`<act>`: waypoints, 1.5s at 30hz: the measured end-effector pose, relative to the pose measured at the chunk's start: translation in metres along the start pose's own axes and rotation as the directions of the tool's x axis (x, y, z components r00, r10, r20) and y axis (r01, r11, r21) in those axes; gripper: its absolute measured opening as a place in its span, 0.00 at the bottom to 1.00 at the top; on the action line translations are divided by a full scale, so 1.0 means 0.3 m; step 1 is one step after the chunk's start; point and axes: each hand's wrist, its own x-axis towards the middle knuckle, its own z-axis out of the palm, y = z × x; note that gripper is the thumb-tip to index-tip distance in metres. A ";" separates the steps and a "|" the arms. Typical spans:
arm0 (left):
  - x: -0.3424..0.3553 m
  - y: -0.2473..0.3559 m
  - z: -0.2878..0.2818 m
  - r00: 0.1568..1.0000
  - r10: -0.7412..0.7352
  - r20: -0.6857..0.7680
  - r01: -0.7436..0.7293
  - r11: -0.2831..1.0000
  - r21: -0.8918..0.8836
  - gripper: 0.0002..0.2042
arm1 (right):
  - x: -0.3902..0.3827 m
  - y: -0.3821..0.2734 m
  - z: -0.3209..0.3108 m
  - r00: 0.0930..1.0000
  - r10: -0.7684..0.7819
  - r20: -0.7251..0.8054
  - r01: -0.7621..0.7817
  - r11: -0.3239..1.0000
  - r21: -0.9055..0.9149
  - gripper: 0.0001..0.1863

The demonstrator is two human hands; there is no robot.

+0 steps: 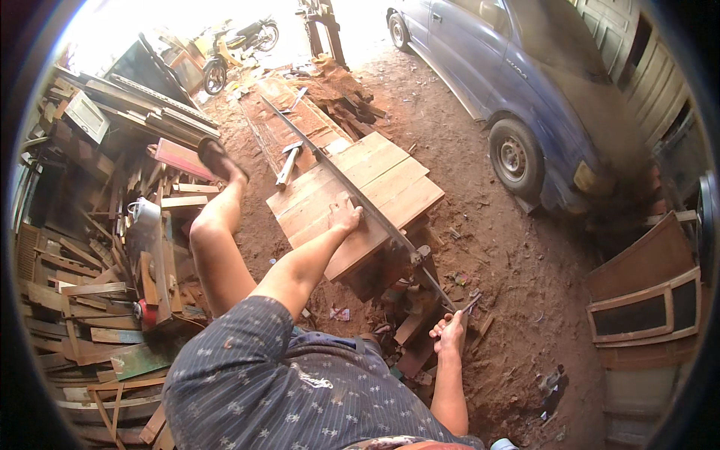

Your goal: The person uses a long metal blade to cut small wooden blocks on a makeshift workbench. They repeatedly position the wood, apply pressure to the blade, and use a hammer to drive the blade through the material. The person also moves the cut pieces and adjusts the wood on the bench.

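A long metal bar clamp lies diagonally over several light wooden planks resting on a raised wooden stack. My left hand presses on the planks just beside the bar, its fingers apart and slightly bent. My right hand is closed on the clamp's handle at the near lower end, below the clamp's screw head. A hammer with a pale handle lies left of the bar at the planks' far edge.
Piled timber offcuts fill the left, beside my outstretched leg. A parked blue car stands at the right on dirt ground. Leaning wooden panels are at the lower right. A motorbike stands at the far back.
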 end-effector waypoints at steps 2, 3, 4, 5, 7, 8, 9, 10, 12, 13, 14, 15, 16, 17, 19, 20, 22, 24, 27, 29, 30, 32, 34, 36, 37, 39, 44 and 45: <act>0.022 0.035 0.058 1.000 0.007 -0.003 -0.007 0.999 0.039 0.37 | -0.007 -0.015 -0.015 1.000 -0.004 -0.001 0.004 1.000 0.015 0.27; 0.031 0.032 0.065 1.000 0.002 -0.010 -0.002 0.998 0.062 0.38 | -0.013 -0.011 -0.011 1.000 -0.005 -0.015 0.005 1.000 0.013 0.27; 0.031 0.035 0.067 0.999 -0.030 -0.015 0.030 1.000 -0.005 0.36 | -0.015 -0.013 -0.015 0.999 -0.009 -0.034 0.010 1.000 0.005 0.27; 0.034 0.026 0.061 0.998 -0.067 -0.019 0.066 0.995 -0.071 0.35 | -0.014 -0.013 -0.013 0.999 -0.012 -0.051 0.012 1.000 -0.005 0.27; 0.029 0.003 0.042 0.996 -0.090 0.029 0.093 0.983 -0.158 0.32 | -0.008 -0.011 -0.020 0.999 -0.026 -0.042 0.026 1.000 -0.018 0.27; 0.020 0.004 0.006 0.995 -0.065 0.074 0.077 0.982 -0.175 0.30 | -0.003 -0.011 -0.026 0.998 -0.038 -0.053 0.037 0.999 -0.025 0.27; 0.009 -0.003 -0.018 0.992 -0.041 0.117 0.064 0.979 -0.194 0.28 | 0.004 -0.013 -0.030 0.997 -0.051 -0.063 0.048 0.998 -0.034 0.27; -0.002 -0.025 -0.047 0.998 -0.042 0.045 0.048 0.987 -0.154 0.25 | 0.012 -0.006 -0.039 0.997 -0.066 -0.031 0.065 0.997 -0.035 0.27; 0.020 -0.094 -0.121 0.985 -0.081 0.150 0.113 0.969 -0.219 0.25 | 0.005 0.008 -0.028 0.995 -0.090 -0.050 0.087 0.995 -0.057 0.26; 0.039 -0.134 -0.165 0.975 -0.093 0.201 0.142 0.958 -0.250 0.25 | 0.002 0.016 -0.013 0.993 -0.106 -0.058 0.102 0.993 -0.066 0.26; 0.040 -0.183 -0.193 0.969 -0.080 0.232 0.185 0.861 -0.474 0.24 | 0.007 0.019 -0.015 0.984 -0.134 -0.113 0.121 0.986 -0.118 0.26; 0.088 -0.220 -0.215 0.977 -0.064 0.203 0.165 0.830 -0.533 0.24 | 0.016 0.024 -0.010 0.963 -0.226 -0.145 0.194 0.959 -0.207 0.25; 0.142 -0.289 -0.242 0.984 -0.067 0.167 0.153 0.798 -0.583 0.23 | 0.017 0.029 0.002 0.944 -0.279 -0.176 0.212 0.922 -0.324 0.24; 0.221 -0.364 -0.266 0.989 -0.065 0.129 0.133 0.765 -0.630 0.23 | 0.021 0.027 0.013 0.920 -0.339 -0.199 0.228 0.872 -0.433 0.24; 0.368 -0.320 -0.309 0.989 0.147 -0.018 -0.134 0.836 -0.532 0.22 | 0.153 0.042 -0.110 0.482 -0.867 -0.124 0.351 0.321 -0.880 0.27; 0.383 -0.295 -0.368 1.000 -0.019 -0.016 0.005 0.771 -0.637 0.23 | 0.012 0.007 0.042 0.553 -0.818 -0.157 0.075 0.236 -0.969 0.31; 0.514 -0.313 -0.529 0.996 -0.089 -0.033 0.044 0.743 -0.668 0.22 | -0.060 -0.024 0.223 0.440 -0.898 0.006 0.141 0.062 -0.988 0.30; 0.715 -0.321 -0.486 0.998 -0.007 -0.060 -0.030 0.799 -0.601 0.26 | -0.094 -0.022 0.322 0.359 -0.927 0.105 0.157 -0.051 -0.986 0.29; 0.831 -0.397 -0.521 0.984 -0.063 -0.167 -0.043 0.825 -0.563 0.29 | -0.089 0.022 0.529 0.400 -0.879 0.259 0.246 -0.169 -0.954 0.25; 0.816 -0.476 -0.488 0.948 -0.021 -0.317 -0.124 0.894 -0.430 0.28 | -0.030 0.057 0.624 0.468 -0.819 0.333 0.272 -0.225 -0.936 0.24; 0.791 -0.526 -0.476 0.919 0.011 -0.394 -0.163 0.921 -0.355 0.28 | -0.002 0.070 0.670 0.477 -0.798 0.369 0.263 -0.271 -0.926 0.26; 0.680 -0.661 -0.420 0.858 -0.071 -0.508 -0.156 0.907 -0.391 0.28 | 0.040 0.073 0.742 0.520 -0.765 0.380 0.257 -0.284 -0.924 0.30; 0.538 -0.738 -0.368 0.880 -0.323 -0.349 0.121 0.862 -0.492 0.33 | 0.097 0.027 0.740 0.578 -0.751 0.320 0.245 -0.215 -0.946 0.33; 0.451 -0.812 -0.286 0.890 -0.453 -0.046 0.324 0.702 -0.634 0.42 | 0.178 -0.028 0.659 0.584 -0.754 0.302 0.319 -0.128 -0.939 0.38; 0.399 -0.812 -0.326 0.809 -0.482 0.336 0.563 0.473 -0.677 0.50 | 0.198 -0.033 0.681 0.602 -0.740 0.301 0.391 -0.056 -0.919 0.40; 0.372 -0.880 -0.270 0.751 -0.383 0.538 0.651 0.289 -0.702 0.50 | 0.207 -0.059 0.691 0.815 -0.528 0.239 0.257 -0.040 -0.966 0.30; 0.345 -0.843 -0.211 0.773 -0.193 0.604 0.620 0.030 -0.784 0.45 | 0.310 -0.114 0.588 0.938 -0.291 0.191 0.257 0.210 -0.943 0.19; 0.341 -0.848 -0.219 0.774 -0.194 0.603 0.615 0.002 -0.788 0.44 | 0.288 -0.108 0.616 0.927 -0.291 0.235 0.298 0.193 -0.935 0.18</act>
